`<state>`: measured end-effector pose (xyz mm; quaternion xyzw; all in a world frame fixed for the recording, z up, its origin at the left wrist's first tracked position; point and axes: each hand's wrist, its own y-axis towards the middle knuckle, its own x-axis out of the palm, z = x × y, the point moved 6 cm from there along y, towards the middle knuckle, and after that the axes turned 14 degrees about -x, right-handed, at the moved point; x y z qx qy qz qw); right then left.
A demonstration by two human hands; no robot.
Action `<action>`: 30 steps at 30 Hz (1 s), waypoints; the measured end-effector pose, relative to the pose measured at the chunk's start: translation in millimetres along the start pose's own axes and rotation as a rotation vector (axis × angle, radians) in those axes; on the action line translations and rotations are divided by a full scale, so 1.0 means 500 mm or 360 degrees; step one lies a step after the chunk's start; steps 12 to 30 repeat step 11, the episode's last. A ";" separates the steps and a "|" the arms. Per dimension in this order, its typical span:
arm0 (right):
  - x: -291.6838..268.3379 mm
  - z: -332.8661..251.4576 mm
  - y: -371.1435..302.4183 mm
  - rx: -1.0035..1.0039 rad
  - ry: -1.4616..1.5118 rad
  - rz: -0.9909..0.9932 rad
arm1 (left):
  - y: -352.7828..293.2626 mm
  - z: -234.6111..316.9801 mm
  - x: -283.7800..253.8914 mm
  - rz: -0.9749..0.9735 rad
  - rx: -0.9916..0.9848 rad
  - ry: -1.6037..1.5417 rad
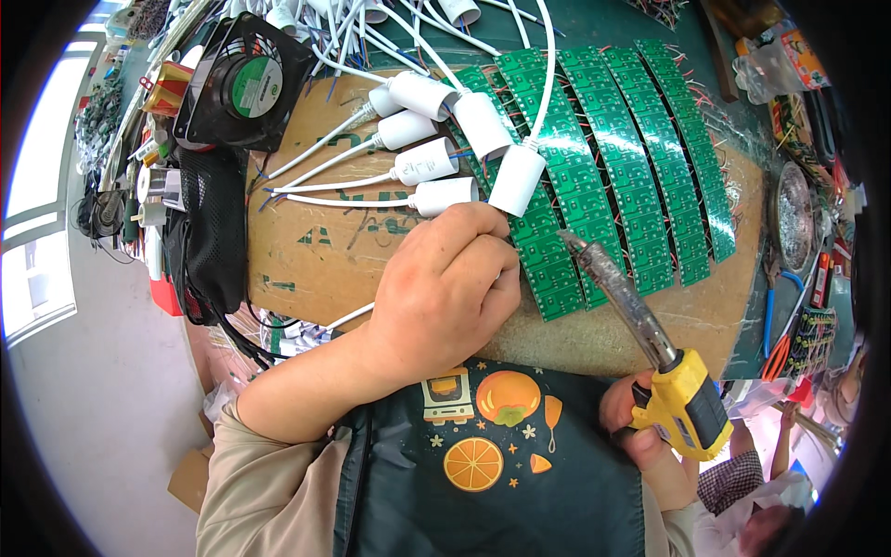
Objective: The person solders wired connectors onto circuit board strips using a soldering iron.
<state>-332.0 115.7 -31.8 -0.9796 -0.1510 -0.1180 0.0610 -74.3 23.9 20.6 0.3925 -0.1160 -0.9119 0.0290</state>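
My left hand (445, 290) is closed, with its fingers curled over the near edge of the green circuit board strips (608, 148). What its fingertips pinch, if anything, is hidden behind the knuckles. A white cable (353, 317) comes out from under the wrist. Just beyond the knuckles lie several white cylindrical sockets with cables, the nearest being one socket (445, 196); another socket (517, 180) rests on the boards. My right hand (640, 418) is wrapped round a yellow and black soldering gun (689, 406), its metal tip pointing up and left over the boards.
A scratched brown board (362, 241) lies under the work. At the far left stands a black fan (246, 84), with a black mesh bag (212, 223) below it. More white cables pile up at the back. On the right are a round metal dish (794, 209) and pliers (776, 353).
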 end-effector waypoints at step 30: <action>0.015 -0.027 0.061 -0.0219 0.0129 0.0298 | 0.002 0.000 0.005 0.0016 0.0038 -0.0008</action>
